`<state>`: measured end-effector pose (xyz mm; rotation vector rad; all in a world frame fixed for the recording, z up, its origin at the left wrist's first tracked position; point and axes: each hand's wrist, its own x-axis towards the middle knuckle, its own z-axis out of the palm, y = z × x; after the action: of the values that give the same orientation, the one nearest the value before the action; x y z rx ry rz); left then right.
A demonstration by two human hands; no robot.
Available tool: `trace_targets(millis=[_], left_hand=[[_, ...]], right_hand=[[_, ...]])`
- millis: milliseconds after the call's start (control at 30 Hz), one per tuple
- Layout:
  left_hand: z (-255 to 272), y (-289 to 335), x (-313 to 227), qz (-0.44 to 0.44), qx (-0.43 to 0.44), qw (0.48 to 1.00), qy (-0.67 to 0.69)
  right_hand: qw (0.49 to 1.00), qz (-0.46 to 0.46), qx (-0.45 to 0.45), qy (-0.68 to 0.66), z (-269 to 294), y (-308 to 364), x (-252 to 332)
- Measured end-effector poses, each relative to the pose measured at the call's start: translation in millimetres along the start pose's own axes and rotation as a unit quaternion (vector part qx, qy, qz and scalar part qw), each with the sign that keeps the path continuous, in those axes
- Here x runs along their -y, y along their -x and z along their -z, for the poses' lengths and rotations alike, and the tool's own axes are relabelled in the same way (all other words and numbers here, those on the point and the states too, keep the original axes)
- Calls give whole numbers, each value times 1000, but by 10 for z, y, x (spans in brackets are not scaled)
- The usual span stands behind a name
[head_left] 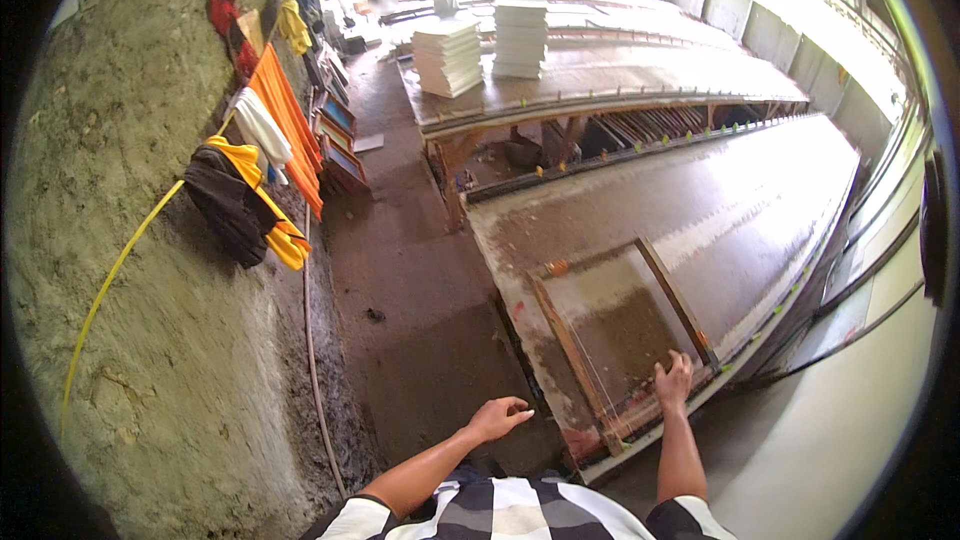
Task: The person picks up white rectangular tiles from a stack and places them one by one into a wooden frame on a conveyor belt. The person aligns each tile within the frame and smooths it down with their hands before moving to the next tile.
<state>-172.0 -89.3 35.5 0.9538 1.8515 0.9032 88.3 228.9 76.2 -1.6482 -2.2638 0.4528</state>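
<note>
A wooden-framed screen point(627, 328) with a mesh-like panel lies at the near end of a long, wet-looking table point(750, 190). My right hand point(675, 380) is over the near end of this frame, its fingers bent and apart with nothing visible in them. Whether its fingertips touch the frame or mesh, I cannot tell. My left hand point(500, 418) is to the left of the table's edge, above the floor, fingers stretched out and holding nothing. A small orange-brown thing point(556, 267) rests at the screen's far left corner.
Two stacks of white sheets or boards point(447, 58) stand on a second long table point(620, 70) beyond. Cloths point(285, 125) hang along the rough wall point(130, 240) at left, with a yellow hose point(110, 290). Framed panels point(340, 140) lean by the aisle floor point(400, 310).
</note>
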Motion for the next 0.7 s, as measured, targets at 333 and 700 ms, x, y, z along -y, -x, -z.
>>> trace_targets(millis=[333,700], left_hand=[[1467,142,402,-9,-58,998,1],[2635,-1082,379,-35,-71,996,33]], right_hand=[[989,107,34,-96,-1081,508,1834],[982,117,65,-135,-1713,-380,3052]])
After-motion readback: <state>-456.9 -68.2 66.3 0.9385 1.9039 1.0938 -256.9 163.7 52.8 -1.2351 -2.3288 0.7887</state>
